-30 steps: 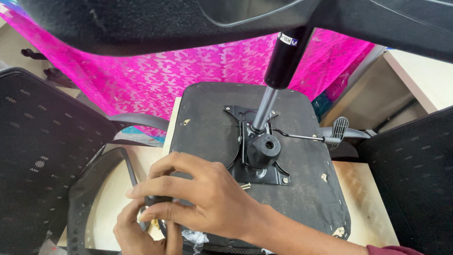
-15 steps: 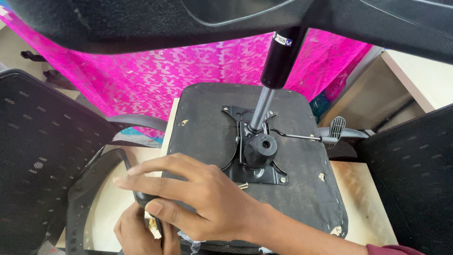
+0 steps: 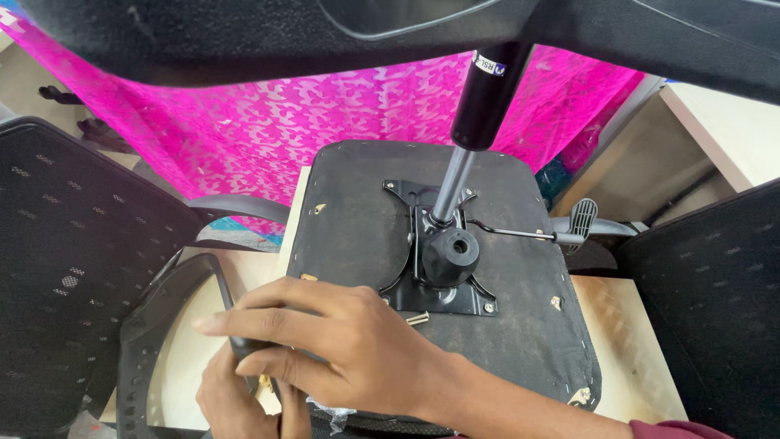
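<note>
An upturned black chair seat lies on a pale table. A black metal mechanism plate and a gas cylinder are fixed at its middle. My right hand reaches across the seat's near left corner, its fingers curled over the dark end of a black armrest. My left hand sits under it at the seat's edge, mostly hidden, and I cannot see what it holds. A loose bolt lies on the seat beside my right hand.
Black mesh chair backs stand at the left and the right. A pink patterned cloth hangs behind. A lever with a paddle handle sticks out to the right of the seat. A dark chair part overhangs the top.
My right hand has slid left over the seat's corner and its fingers have stretched further out. My left hand has sunk lower beneath it.
</note>
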